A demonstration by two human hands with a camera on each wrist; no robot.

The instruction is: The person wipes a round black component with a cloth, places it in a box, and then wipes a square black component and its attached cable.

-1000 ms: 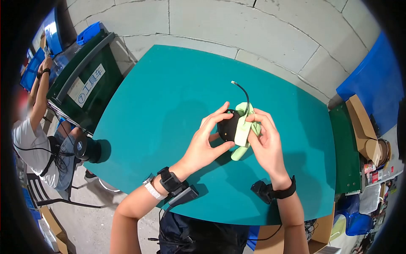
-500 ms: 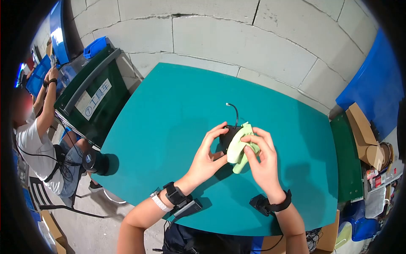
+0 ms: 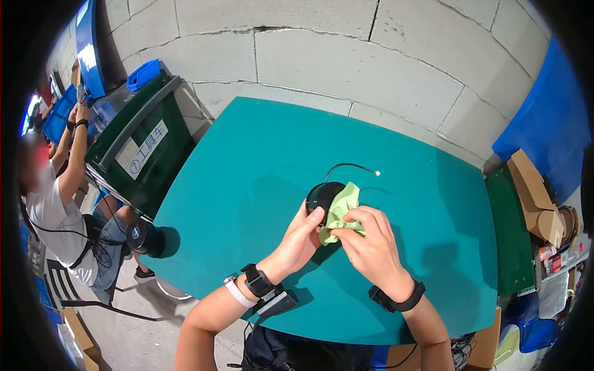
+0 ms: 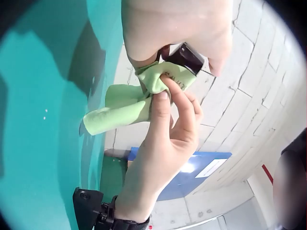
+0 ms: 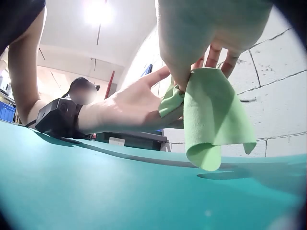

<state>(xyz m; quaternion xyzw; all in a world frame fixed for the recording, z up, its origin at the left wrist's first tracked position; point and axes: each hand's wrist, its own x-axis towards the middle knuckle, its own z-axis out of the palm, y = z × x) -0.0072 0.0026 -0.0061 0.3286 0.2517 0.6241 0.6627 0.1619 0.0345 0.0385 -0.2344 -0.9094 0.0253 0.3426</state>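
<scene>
Left hand (image 3: pixel 301 237) grips black disc (image 3: pixel 323 194); right hand (image 3: pixel 366 242) fingers pinch green cloth (image 3: pixel 339 210) against it, above bench (image 3: pixel 247 179).

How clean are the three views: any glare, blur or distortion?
Head view: strong fisheye, dark corners, green cloth and black disc sharp. Left wrist view: left hand looms blurred at the top. Right wrist view: ceiling lamp flares, near table soft.

Workshop or stockroom, not an office. Bare grey concrete-block wall (image 3: pixel 346 55), rough concrete floor (image 3: pixel 142 321). Dark green cart with a white "tool cart" label (image 3: pixel 139 145) sits beside the teal worktable (image 3: pixel 247 154), with blue plastic parts bins (image 3: pixel 143 73) behind it. Open brown cardboard boxes (image 3: pixel 529 185) at right, probably with loose stock below, but the lens edge is too warped to tell. Second seated person (image 3: pixel 55 204) at far left.
</scene>
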